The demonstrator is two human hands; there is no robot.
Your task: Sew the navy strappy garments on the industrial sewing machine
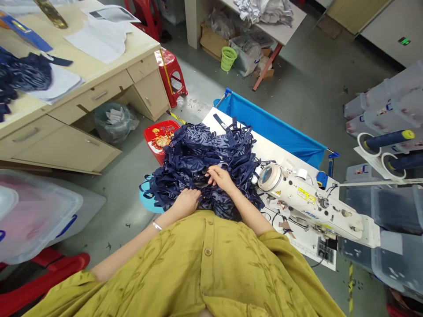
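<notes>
Under both hands lies the lace pile (205, 163): my left hand (187, 201) grips it, my right hand (220, 178) pinches a strap; sorting step, next separating one piece.

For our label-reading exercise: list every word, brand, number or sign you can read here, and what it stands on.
"JUKI", faint and only partly legible, on the sewing machine arm.
Yellow warning sticker on the machine: too small to read.
Red tin print: blurred.
Green lit sign on the far wall: unreadable.
</notes>
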